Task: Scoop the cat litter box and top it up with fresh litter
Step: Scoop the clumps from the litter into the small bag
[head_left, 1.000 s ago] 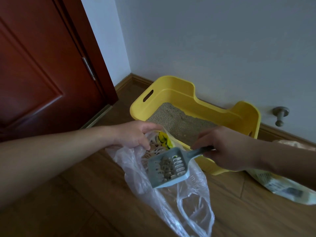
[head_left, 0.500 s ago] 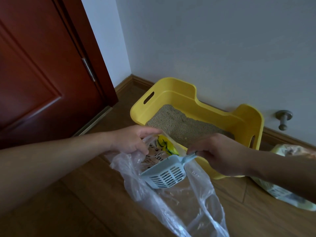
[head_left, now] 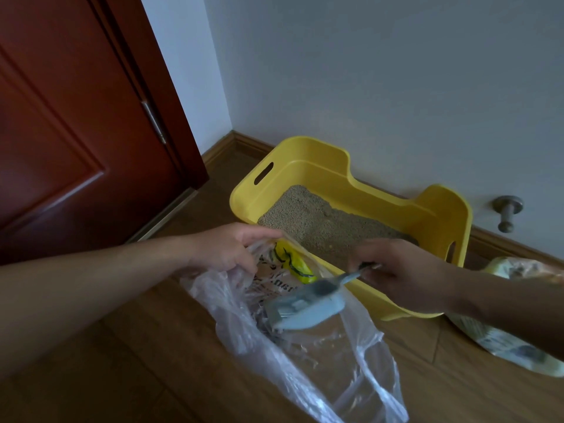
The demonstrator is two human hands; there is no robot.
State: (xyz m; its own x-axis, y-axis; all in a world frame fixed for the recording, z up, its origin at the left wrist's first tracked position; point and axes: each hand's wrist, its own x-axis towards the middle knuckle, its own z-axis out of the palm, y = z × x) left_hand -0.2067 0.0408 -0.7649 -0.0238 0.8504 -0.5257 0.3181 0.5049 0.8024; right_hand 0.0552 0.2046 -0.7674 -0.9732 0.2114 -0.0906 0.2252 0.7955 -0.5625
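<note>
A yellow litter box [head_left: 308, 164] with grey-brown litter [head_left: 317, 221] stands on the floor against the wall. In front of it lies a clear plastic bag [head_left: 345, 361], its mouth held up by my left hand [head_left: 227, 247], which grips the bag's edge. My right hand [head_left: 403, 273] grips the handle of a pale blue slotted scoop [head_left: 305, 309]. The scoop is turned over, head down inside the bag's mouth. A yellow printed wrapper [head_left: 293, 264] shows through the plastic.
A dark red door [head_left: 76, 132] stands at the left, close to the box's corner. A printed litter bag [head_left: 512, 349] lies on the wooden floor at the right, behind my right forearm. A metal door stop [head_left: 507, 212] sticks out from the wall.
The scoop, held level with clumps a second ago, has been tipped over and lowered into the plastic bag. My left hand has kept its grip on the bag's edge.
</note>
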